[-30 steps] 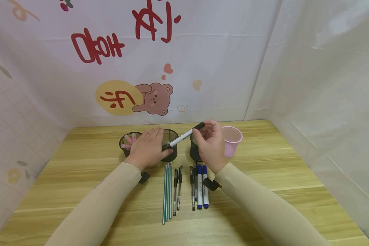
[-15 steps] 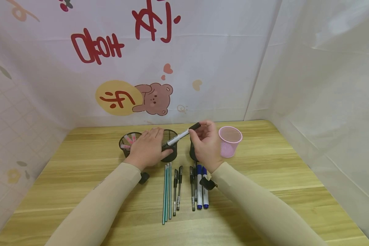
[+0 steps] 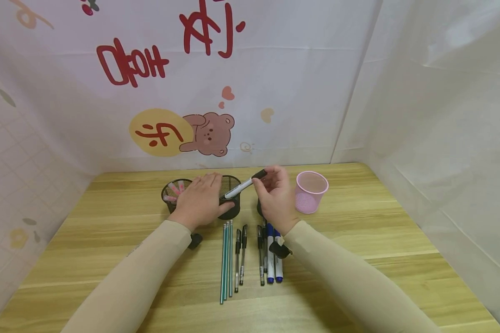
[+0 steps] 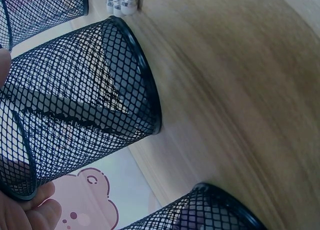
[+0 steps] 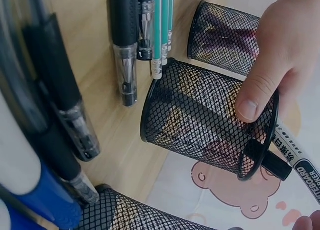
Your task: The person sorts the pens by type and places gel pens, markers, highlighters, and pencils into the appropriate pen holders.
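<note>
My left hand point(image 3: 200, 199) holds a black mesh pen cup point(image 3: 232, 212) near its rim, with the thumb on the near side and fingers round the far side. In the right wrist view, a black-capped marker point(image 5: 276, 165) leans inside that cup, its cap end above the rim. My right hand point(image 3: 278, 196) pinches a white whiteboard marker point(image 3: 239, 188) by its black cap. This marker slants down to the left, its lower end at the cup's mouth. How far it reaches inside is hidden.
Left of the hands, another black mesh cup point(image 3: 165, 190) holds pink-and-white sticks point(image 3: 175, 187). A third black cup point(image 3: 259, 209) is partly behind my right hand; a pink cup point(image 3: 309, 199) stands right. In front lie teal pencils point(image 3: 227, 259), black gel pens point(image 3: 237, 259) and two blue-capped markers point(image 3: 271, 254).
My right hand has moved left and slightly down with the whiteboard marker, bringing its lower end closer to the held cup. My left hand has stayed put. More of the pink cup shows.
</note>
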`<state>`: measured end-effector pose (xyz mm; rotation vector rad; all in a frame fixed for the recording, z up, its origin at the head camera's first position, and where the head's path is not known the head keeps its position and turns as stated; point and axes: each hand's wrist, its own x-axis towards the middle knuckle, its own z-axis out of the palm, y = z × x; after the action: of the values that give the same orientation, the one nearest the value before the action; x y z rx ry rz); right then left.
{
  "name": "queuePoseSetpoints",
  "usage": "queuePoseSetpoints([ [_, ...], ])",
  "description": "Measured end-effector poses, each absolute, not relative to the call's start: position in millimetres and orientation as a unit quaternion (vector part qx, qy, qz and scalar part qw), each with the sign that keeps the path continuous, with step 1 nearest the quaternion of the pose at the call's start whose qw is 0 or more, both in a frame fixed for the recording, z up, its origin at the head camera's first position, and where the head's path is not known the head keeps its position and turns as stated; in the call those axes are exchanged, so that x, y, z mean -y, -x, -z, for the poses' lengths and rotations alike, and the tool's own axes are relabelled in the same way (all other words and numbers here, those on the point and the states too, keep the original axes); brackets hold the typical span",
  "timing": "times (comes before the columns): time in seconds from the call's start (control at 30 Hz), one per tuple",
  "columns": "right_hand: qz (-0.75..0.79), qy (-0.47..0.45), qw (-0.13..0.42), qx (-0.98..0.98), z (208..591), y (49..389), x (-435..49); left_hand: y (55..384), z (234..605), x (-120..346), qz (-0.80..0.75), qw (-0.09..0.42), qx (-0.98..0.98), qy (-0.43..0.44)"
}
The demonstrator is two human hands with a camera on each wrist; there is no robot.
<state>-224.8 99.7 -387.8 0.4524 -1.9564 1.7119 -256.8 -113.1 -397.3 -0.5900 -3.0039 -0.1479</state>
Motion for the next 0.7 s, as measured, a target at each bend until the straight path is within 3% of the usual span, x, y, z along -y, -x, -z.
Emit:
queuePoseSetpoints([
  [0.7, -0.589, -0.160, 0.237, 0.756, 395.8, 221.3, -98.0, 255.6, 395.7, 113.1, 0.049, 0.031, 0.981, 0.187],
])
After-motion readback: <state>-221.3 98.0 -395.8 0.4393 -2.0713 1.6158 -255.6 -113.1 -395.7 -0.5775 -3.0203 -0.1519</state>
